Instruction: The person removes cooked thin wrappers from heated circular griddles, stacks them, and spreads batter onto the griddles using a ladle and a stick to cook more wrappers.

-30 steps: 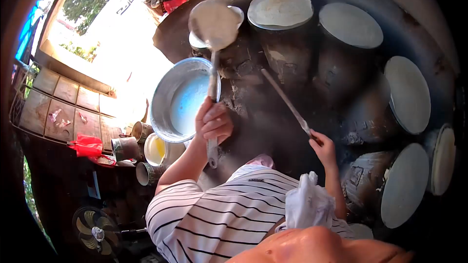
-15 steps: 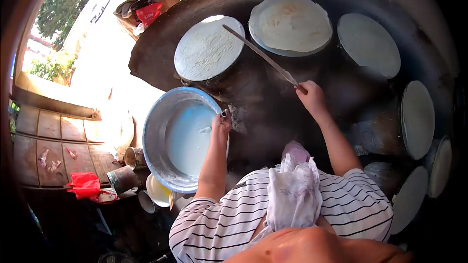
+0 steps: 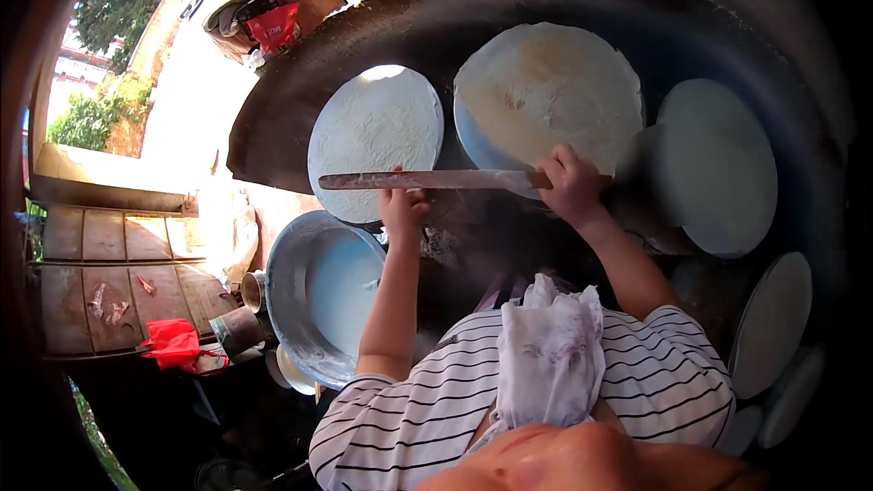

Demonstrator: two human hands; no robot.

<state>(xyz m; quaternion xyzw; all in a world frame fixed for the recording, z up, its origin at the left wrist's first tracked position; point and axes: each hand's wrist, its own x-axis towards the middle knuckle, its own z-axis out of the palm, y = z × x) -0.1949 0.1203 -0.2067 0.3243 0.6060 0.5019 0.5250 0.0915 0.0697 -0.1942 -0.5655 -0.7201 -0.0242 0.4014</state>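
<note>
My right hand (image 3: 571, 185) is closed round the handle end of a long flat wooden stick (image 3: 436, 179). The stick lies level across my view, pointing left over the lower part of a round white sheet (image 3: 373, 132) on a hot plate. Just under the stick, my left hand (image 3: 402, 215) holds nothing that I can see, its fingers partly bent and apart. Above my right hand, a browned round sheet (image 3: 555, 91) covers most of a second plate, whose bluish surface shows at the lower left.
A metal basin (image 3: 293, 295) of pale liquid stands below the left plate. More round plates (image 3: 716, 168) curve down the right side, partly blurred by steam. A dark curved rim (image 3: 273, 127) runs behind them. Metal cans (image 3: 238, 329) and a red bag (image 3: 173, 344) are at left.
The ladle seen in my left hand earliest is gone from it. That hand has moved up from the basin rim to the stick. The stick has swung level and lower over the left plate.
</note>
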